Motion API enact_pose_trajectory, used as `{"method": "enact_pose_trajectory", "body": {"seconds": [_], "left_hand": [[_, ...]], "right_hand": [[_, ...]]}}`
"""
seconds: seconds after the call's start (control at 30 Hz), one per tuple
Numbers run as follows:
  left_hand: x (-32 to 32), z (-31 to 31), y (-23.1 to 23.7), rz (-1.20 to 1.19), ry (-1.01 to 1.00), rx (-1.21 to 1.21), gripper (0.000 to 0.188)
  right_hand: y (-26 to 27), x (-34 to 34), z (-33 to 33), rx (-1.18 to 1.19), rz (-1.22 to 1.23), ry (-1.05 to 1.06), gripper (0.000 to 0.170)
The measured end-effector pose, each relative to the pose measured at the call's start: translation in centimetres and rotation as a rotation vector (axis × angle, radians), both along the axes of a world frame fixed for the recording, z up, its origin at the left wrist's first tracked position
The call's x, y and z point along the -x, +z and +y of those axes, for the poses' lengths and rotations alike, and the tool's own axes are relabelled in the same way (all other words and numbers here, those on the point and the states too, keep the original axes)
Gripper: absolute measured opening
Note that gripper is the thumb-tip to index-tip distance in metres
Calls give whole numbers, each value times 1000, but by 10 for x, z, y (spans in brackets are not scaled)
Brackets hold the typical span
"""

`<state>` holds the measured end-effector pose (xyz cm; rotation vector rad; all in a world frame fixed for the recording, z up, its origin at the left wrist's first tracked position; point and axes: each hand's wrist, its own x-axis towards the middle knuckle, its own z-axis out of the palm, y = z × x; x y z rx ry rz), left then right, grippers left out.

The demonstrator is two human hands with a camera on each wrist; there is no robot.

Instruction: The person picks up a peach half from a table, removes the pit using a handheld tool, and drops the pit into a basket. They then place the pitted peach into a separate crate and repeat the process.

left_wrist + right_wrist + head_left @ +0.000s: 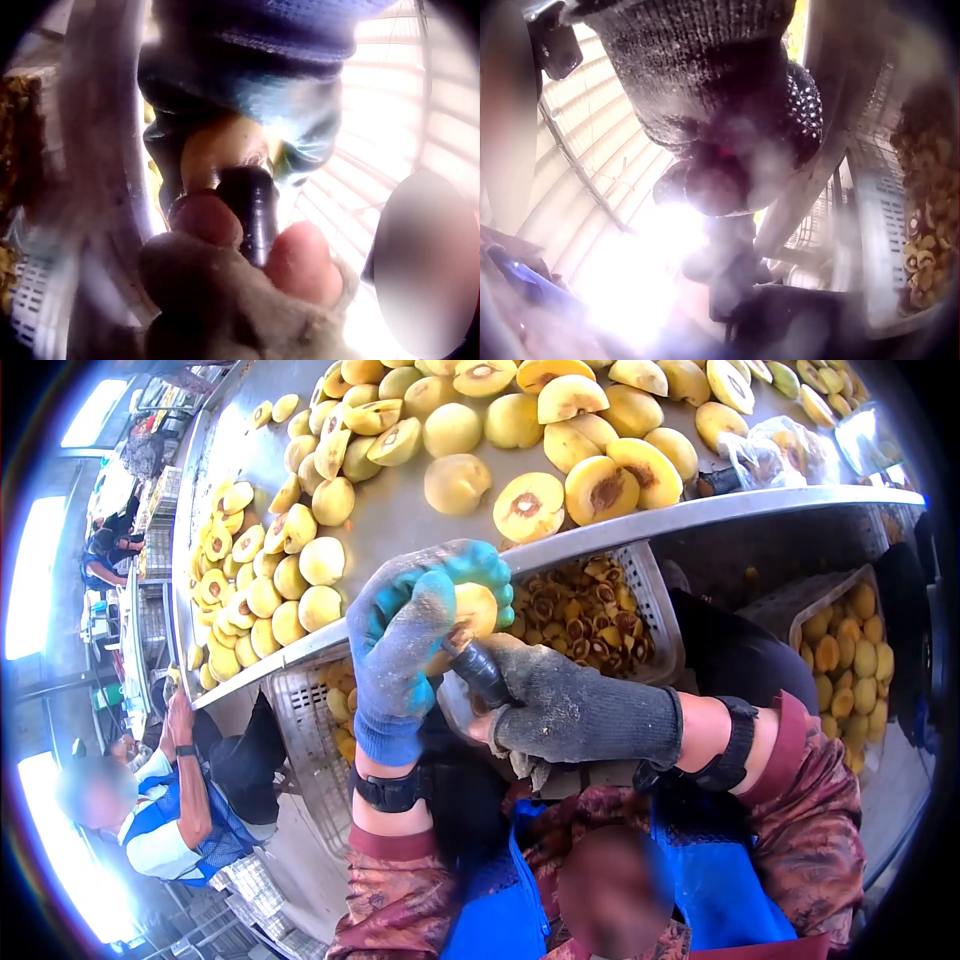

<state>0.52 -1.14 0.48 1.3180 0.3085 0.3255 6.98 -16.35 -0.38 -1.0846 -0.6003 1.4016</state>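
My left hand (410,630), in a blue and teal coated glove, grips a yellow peach piece (475,607) just past the table's near edge. Its fingers curl round the fruit and cover part of it. A black-handled tool (480,672) is held in my right hand (595,705), which wears a dark grey knit glove. The tool's front end meets the peach's brownish hollow, and its tip is hidden there. In the left wrist view, bare fingertips (304,259) stick out of the worn glove on either side of the black handle (251,206).
Many peach halves (528,507) lie on the metal table (400,520), whose raised rim (720,512) runs before me. Below stand a crate (655,610) of brown-yellow scraps and crates of peaches (845,660). A clear plastic bag (790,452) lies at right. Another person (190,800) works at left.
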Motion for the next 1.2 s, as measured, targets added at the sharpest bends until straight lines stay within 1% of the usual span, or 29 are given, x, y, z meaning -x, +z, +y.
{"method": "enact_pose_trajectory", "body": {"seconds": [0.1, 0.2, 0.27, 0.37, 0.47, 0.57, 0.6, 0.7, 0.8, 0.9, 1.0, 1.03, 1.1, 1.13, 1.2], "left_hand": [[0, 2, 1, 60, -61, 7, 46], [2, 6, 3, 114, -132, 57, 48], [4, 8, 2, 117, -184, 56, 48], [6, 7, 9, 102, -249, 224, 25], [8, -11, 14, 77, -115, 134, 54], [9, -15, 17, 98, -72, 143, 60], [9, -15, 16, 62, -66, 135, 61], [8, -12, 8, -20, -56, 112, 64], [6, -9, 7, -49, -55, 117, 65], [3, -8, 6, -89, -40, 130, 64], [0, -9, 2, -121, -11, 78, 60], [-1, -10, 0, -131, -7, 58, 58], [-3, -10, -2, -133, 17, 42, 55], [-5, -11, -4, -126, 38, 46, 53], [-8, -13, -3, -109, 56, 39, 50]], "right_hand": [[4, -2, -6, 49, 290, 85, 32], [8, -4, -8, 49, 376, 135, 33], [6, -1, -10, 51, 416, 131, 28], [12, -6, -17, 97, 508, 181, 26], [13, -8, -20, 127, 612, 219, 26], [18, -6, -21, 118, 673, 211, 26], [21, -6, -22, 109, 686, 204, 25], [33, -5, -20, 104, 782, 144, 17], [31, -9, -19, 72, 672, 173, 18], [27, -7, -12, 130, 319, 165, 28], [33, -8, -9, 159, -142, 86, 38], [29, -5, -8, 185, -297, 67, 48], [-3, 6, -7, -10, -706, -155, 46], [-10, 8, -5, -111, -910, -267, 45], [-3, 5, -7, -65, -979, -278, 26]]}}
